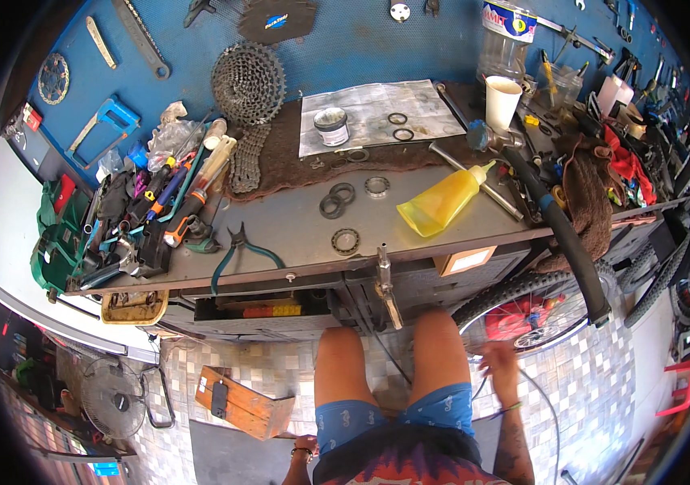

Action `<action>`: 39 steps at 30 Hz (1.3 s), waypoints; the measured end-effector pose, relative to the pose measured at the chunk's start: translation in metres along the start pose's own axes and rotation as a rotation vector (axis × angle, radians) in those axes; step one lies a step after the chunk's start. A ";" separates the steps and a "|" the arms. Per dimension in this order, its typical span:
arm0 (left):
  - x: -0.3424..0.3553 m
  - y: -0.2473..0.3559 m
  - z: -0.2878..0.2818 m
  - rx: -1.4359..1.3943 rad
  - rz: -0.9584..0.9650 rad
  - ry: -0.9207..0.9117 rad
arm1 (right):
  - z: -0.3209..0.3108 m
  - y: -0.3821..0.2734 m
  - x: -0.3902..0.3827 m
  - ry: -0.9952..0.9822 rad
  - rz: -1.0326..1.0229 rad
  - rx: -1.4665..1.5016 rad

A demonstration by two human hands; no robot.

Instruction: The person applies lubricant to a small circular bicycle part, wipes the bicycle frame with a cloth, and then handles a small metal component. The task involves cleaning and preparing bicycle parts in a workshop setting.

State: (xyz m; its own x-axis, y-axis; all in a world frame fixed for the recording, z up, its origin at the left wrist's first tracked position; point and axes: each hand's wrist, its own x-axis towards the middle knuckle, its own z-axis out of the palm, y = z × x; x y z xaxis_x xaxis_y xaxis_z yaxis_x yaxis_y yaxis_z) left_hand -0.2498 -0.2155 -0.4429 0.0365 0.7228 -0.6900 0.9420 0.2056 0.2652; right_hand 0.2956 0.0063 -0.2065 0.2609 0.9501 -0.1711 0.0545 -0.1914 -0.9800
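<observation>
My right hand (500,361) is low beside my right knee, fingers curled round a thin dark hose (547,396) that arcs down to the floor. My left hand (305,444) hangs by my left thigh, near the orange-brown wooden stool (240,404); its fingers are too small to make out. In front of my knees, a silver metal tool (385,283) hangs at the workbench (280,210) edge. On the bench lie a ring bearing (345,241), another bearing (376,187), dark rings (331,206), green-handled pliers (237,246) and a yellow squeeze bottle (442,202).
Hand tools (151,194) crowd the bench's left end. A white paper cup (502,103) and a grease jar (331,127) stand farther back. A black bar (559,226) juts over the right front edge above a bicycle wheel (539,315). A fan (115,400) stands at left.
</observation>
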 end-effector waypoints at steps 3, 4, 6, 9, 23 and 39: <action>0.003 0.015 -0.015 -0.336 -0.231 0.007 | 0.063 -0.006 -0.016 -0.232 0.202 0.003; -0.002 0.021 -0.017 -0.592 -0.353 0.018 | 0.084 -0.005 -0.020 -0.305 0.201 0.053; -0.001 0.028 -0.035 -0.853 -0.492 0.070 | 0.112 0.003 -0.025 -0.331 0.061 -0.030; 0.006 0.037 -0.058 -0.952 -0.557 0.115 | 0.131 0.004 -0.026 -0.247 -0.210 -0.358; 0.006 0.024 -0.030 -0.683 -0.390 0.228 | 0.128 -0.003 -0.033 -0.280 -0.217 -0.521; 0.016 0.038 -0.050 -0.888 -0.326 0.561 | 0.129 0.003 -0.031 -0.289 -0.243 -0.478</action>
State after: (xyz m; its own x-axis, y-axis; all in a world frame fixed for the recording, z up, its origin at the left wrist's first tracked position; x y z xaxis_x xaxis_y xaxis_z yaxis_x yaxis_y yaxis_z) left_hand -0.2299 -0.1637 -0.4102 -0.5391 0.6983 -0.4709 0.2949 0.6802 0.6711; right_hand 0.1639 0.0084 -0.2175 -0.0819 0.9960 -0.0347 0.5238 0.0134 -0.8518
